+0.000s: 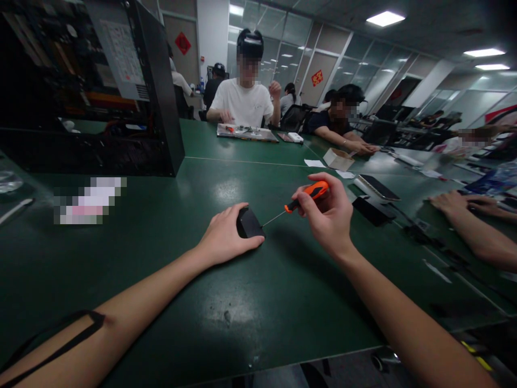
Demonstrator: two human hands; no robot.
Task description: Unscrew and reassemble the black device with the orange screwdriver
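My left hand (226,231) grips a small black box-shaped device (250,222) on the green table, thumb along its near side and fingers over its far side. In my right hand (333,215) is a screwdriver (314,191) with an orange and black handle, held between thumb and fingers. Its thin shaft slants down to the left, and the tip meets the device's right side. Whether the tip sits in a screw is too small to tell.
A large open black computer case (157,97) stands at the left. Further right lie a black flat object (374,210), a dark-topped slab (378,187) and a small open box (338,159). Co-workers sit across the table, and another person's hands (454,207) rest at the right.
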